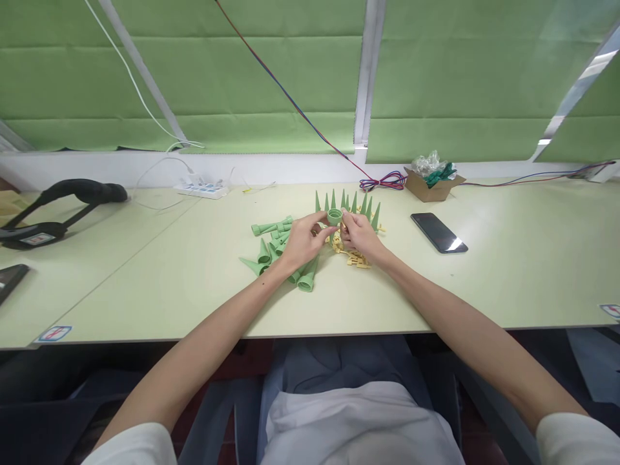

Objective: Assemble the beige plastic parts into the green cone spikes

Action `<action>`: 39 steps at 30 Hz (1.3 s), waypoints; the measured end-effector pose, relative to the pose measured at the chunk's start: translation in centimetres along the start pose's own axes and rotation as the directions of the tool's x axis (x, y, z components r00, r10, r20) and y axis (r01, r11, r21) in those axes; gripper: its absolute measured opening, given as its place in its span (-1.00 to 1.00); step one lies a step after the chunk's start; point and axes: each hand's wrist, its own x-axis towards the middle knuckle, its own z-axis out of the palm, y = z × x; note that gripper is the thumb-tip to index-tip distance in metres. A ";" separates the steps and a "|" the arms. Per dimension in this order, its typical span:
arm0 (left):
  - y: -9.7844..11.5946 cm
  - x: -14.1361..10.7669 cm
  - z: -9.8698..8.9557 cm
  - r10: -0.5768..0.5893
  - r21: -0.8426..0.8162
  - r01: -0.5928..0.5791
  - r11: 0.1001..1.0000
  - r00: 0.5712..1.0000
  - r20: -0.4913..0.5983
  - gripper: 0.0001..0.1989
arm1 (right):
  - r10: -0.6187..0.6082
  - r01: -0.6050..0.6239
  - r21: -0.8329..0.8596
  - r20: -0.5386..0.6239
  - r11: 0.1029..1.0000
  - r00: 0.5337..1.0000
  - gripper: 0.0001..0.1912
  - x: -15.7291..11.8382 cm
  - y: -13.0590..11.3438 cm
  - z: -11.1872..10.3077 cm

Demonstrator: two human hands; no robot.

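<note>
My left hand [306, 240] is closed around a green plant watering spike [334, 216], its round threaded mouth tipped up towards me. My right hand [359, 234] meets the spike's right side with curled fingers. Whatever those fingertips pinch is too small to make out. Under and beside my left hand lies a heap of loose green spikes [306, 283]. Below my right hand is a pile of small yellow plastic parts [357, 259]. Behind both hands several green spikes [354, 203] stand with their points up, some with yellow parts near them.
A black phone [438, 232] lies to the right. Behind it stands a small cardboard box [431, 188] with plastic wrap and something dark green. A coiled red-and-blue cable [385, 181] and a white power strip [202, 188] are along the wall. A black headset-like device [62, 210] sits left.
</note>
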 end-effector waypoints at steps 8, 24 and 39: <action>-0.4 0.1 0.2 -0.110 -0.125 0.113 0.986 0.993 0.031 -0.81 | 0.001 -0.003 0.042 0.040 0.999 0.999 -0.46 0.1 0.2 0.1; -0.4 0.2 0.1 -0.214 -0.176 0.221 0.959 0.975 0.061 -0.68 | -0.049 0.037 0.087 0.131 0.996 0.990 -0.52 -0.1 0.3 -0.1; -0.3 0.1 -0.2 -0.281 -0.312 0.315 0.896 0.948 0.151 -0.62 | -0.108 0.106 0.022 0.136 0.994 0.985 -0.49 0.1 0.6 -0.3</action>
